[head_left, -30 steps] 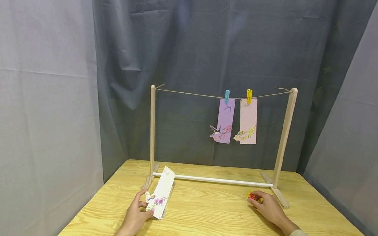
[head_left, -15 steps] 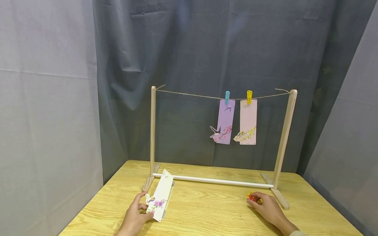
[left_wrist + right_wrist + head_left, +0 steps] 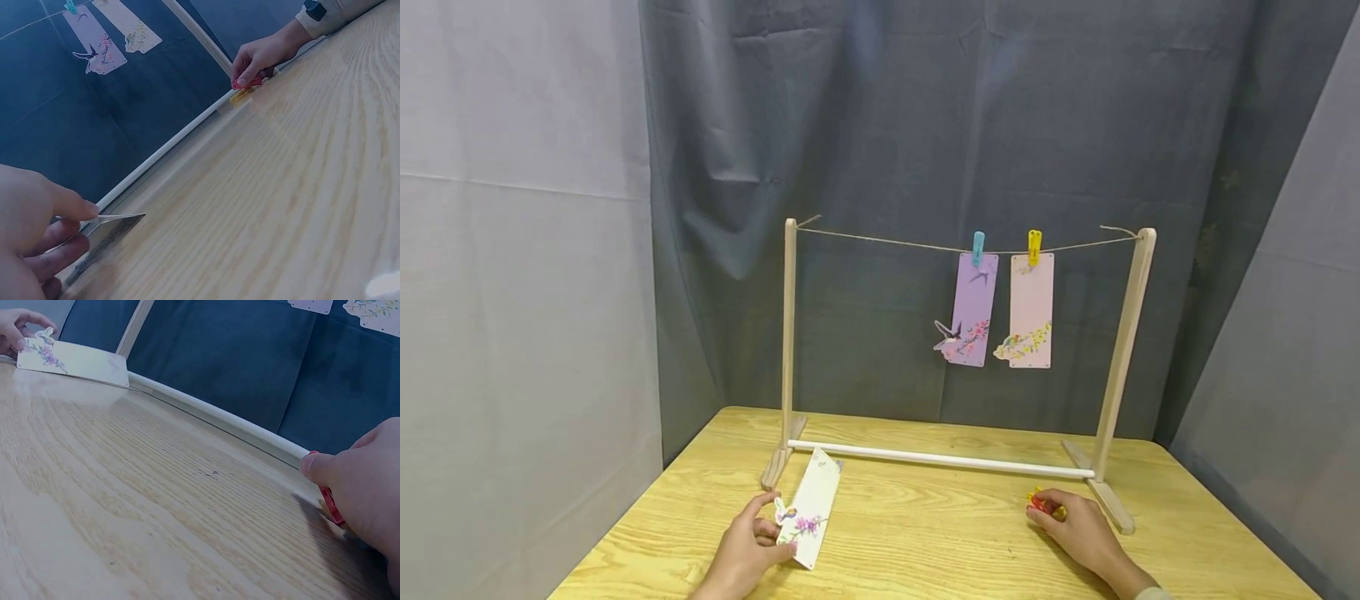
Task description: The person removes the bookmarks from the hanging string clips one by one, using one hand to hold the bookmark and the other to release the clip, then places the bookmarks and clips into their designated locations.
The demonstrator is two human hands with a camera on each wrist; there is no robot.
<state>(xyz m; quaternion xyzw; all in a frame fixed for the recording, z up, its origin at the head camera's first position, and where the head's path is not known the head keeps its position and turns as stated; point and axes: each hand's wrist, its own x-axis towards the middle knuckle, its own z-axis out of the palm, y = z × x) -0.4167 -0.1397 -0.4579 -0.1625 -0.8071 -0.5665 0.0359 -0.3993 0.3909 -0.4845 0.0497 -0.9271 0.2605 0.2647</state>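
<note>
The white bird-and-blossom bookmark [image 3: 816, 498] has dipped, still unhung; left hand [image 3: 742, 547] grips its edge; right hand [image 3: 1081, 527] pinches a red clothespin [image 3: 1038, 502].

One bookmark [image 3: 973, 296] hung left of a second bookmark [image 3: 1032, 302] on the twine [image 3: 880, 239]. Before the crossbar [image 3: 940, 458], a third bookmark [image 3: 815, 504] was in the left hand [image 3: 747, 543], clothespins [image 3: 1038, 502] at the right hand [image 3: 1081, 527]

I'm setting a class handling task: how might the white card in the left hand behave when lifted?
The white card is probably light, since it looks thin edge-on. It may be fairly stiff: gripped near one end by the left hand, it bows little.
</note>
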